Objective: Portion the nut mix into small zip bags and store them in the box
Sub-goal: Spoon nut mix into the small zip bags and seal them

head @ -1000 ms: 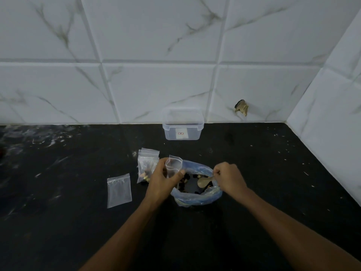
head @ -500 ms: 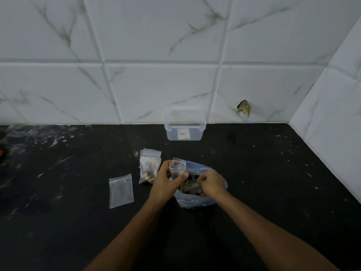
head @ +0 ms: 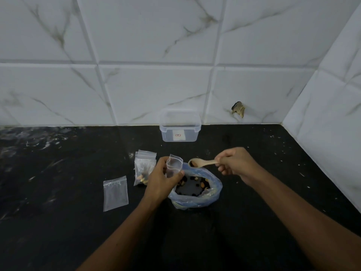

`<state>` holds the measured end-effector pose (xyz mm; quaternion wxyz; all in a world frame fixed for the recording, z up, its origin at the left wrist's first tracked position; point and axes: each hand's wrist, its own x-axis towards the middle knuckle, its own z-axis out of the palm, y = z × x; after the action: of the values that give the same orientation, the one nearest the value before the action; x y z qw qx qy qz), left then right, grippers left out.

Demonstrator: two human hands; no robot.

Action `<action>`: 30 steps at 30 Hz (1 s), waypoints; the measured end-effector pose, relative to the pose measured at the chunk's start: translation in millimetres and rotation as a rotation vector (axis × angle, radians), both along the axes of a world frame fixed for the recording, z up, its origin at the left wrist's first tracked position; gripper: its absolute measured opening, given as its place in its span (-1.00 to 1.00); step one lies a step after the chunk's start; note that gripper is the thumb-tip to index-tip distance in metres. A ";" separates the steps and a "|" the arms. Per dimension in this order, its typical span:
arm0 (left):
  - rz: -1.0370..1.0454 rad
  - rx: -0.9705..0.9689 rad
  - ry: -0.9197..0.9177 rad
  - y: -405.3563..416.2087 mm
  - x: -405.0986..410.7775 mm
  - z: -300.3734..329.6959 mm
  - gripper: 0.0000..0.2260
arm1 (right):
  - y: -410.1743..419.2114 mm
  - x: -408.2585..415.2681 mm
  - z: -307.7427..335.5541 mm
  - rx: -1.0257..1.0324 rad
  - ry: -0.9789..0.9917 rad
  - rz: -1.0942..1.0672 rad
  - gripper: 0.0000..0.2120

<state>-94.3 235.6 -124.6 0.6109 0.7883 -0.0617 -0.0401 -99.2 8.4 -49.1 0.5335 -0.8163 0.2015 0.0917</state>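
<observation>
The left hand (head: 162,179) grips a small zip bag (head: 174,166) upright, mouth open. The right hand (head: 235,162) pinches a spoon (head: 201,163) just beside it, above the nut mix bag (head: 197,189). The box (head: 179,127) stands far on the bench (head: 58,231).

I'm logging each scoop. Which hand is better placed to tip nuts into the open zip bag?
Right. The right hand holds the loaded wooden spoon beside the small clear zip bag; the left hand grips that bag.
</observation>
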 end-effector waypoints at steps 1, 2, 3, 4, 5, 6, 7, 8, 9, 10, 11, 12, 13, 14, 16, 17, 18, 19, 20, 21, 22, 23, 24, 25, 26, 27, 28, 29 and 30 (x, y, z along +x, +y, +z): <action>0.001 0.017 -0.008 -2.4 0.8 -0.1 -0.69 | -0.8 -0.2 10.2 0.004 -0.023 0.003 -0.89; 0.003 0.034 -0.016 -5.1 1.3 0.4 -0.69 | -0.8 -0.4 19.5 0.003 -0.046 0.011 -0.90; 0.005 0.053 -0.023 -7.6 1.6 0.5 -0.68 | 0.4 -0.8 27.6 -0.004 -0.068 0.022 -0.90; 0.006 0.066 -0.031 -10.3 2.2 1.1 -0.66 | 2.5 -0.9 33.7 -0.014 -0.090 0.035 -0.90; 0.003 0.075 -0.039 -12.7 2.7 1.0 -0.65 | 5.9 -1.2 38.6 -0.029 -0.112 0.051 -0.90; -0.004 0.078 -0.043 -14.9 3.0 0.9 -0.64 | 10.0 -1.9 41.6 -0.063 -0.135 0.071 -0.89; -0.012 0.078 -0.046 -17.3 3.0 1.4 -0.64 | 14.7 -3.0 43.3 -0.134 -0.163 0.098 -0.89; -0.014 0.076 -0.047 -19.3 3.2 1.3 -0.65 | 19.8 -4.8 43.9 -0.235 -0.200 0.134 -0.90; -0.013 0.073 -0.046 -21.2 3.2 1.6 -0.66 | 25.5 -7.3 43.6 -0.344 -0.250 0.171 -0.89; -0.009 0.066 -0.040 -23.1 3.1 2.3 -0.66 | 31.4 -10.2 43.2 -0.446 -0.316 0.211 -0.89; -0.005 0.055 -0.034 -24.9 2.5 3.2 -0.67 | 36.1 -13.4 41.8 -0.544 -0.393 0.258 -0.87; 0.002 0.046 -0.030 -26.4 1.9 3.7 -0.67 | 40.4 -16.1 39.8 -0.642 -0.469 0.316 -0.86; 0.007 0.041 -0.029 -27.4 1.4 3.9 -0.67 | 44.3 -18.4 37.3 -0.743 -0.531 0.386 -0.85; 0.013 0.036 -0.027 -27.8 1.0 3.8 -0.67 | 47.8 -20.1 33.7 -0.851 -0.573 0.460 -0.86; 0.022 0.025 -0.018 -27.8 1.2 3.1 -0.67 | 53.3 -24.1 28.5 -1.016 -0.636 0.583 -0.92; 0.021 0.021 -0.014 -27.7 1.4 2.7 -0.66 | 55.3 -26.5 26.6 -1.053 -0.653 0.634 -0.86; 0.018 0.017 -0.012 -27.4 1.8 2.2 -0.66 | 56.2 -28.8 24.4 -1.055 -0.687 0.667 -0.79; 0.016 0.014 -0.010 -27.2 2.2 1.6 -0.65 | 56.5 -30.7 23.3 -1.048 -0.717 0.684 -0.75; 0.017 0.010 -0.008 -26.8 2.6 0.8 -0.65 | 56.5 -31.8 23.4 -1.041 -0.751 0.683 -0.74; 0.019 0.006 -0.006 -26.2 3.0 -0.4 -0.64 | 55.4 -31.9 23.5 -1.032 -0.778 0.665 -0.76; 0.022 0.000 -0.004 -25.3 3.4 -2.0 -0.64 | 53.6 -30.0 23.4 -1.021 -0.803 0.632 -0.79; 0.025 -0.006 -0.002 -24.2 3.8 -3.9 -0.64 | 51.2 -27.6 24.9 -1.007 -0.806 0.592 -0.84; 0.026 -0.008 0.000 -23.0 4.2 -5.4 -0.63 | 48.1 -25.4 26.7 -0.988 -0.802 0.549 -0.88; 0.026 -0.009 0.000 -21.8 4.4 -6.0 -0.63 | 44.9 -23.8 28.8 -0.960 -0.804 0.513 -0.91; 0.026 -0.010 0.001 -20.8 4.5 -6.0 -0.62 | 42.1 -22.4 30.3 -0.930 -0.814 0.486 -0.91; 0.023 -0.011 0.003 -20.3 4.6 -5.4 -0.62 | 39.9 -21.9 31.8 -0.906 -0.825 0.467 -0.91; 0.018 -0.014 0.004 -20.2 4.8 -4.4 -0.62 | 38.8 -21.8 33.0 -0.884 -0.838 0.451 -0.90; 0.013 -0.017 0.005 -20.1 4.9 -3.5 -0.61 | 38.0 -22.3 33.2 -0.861 -0.849 0.431 -0.90; 0.010 -0.019 0.006 -19.9 5.0 -2.7 -0.61 | 37.1 -23.3 32.9 -0.833 -0.858 0.400 -0.90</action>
<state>-89.3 215.7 -127.3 0.6189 0.7825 -0.0562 -0.0389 -122.5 45.6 -16.2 0.1768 -0.9416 -0.1682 -0.2321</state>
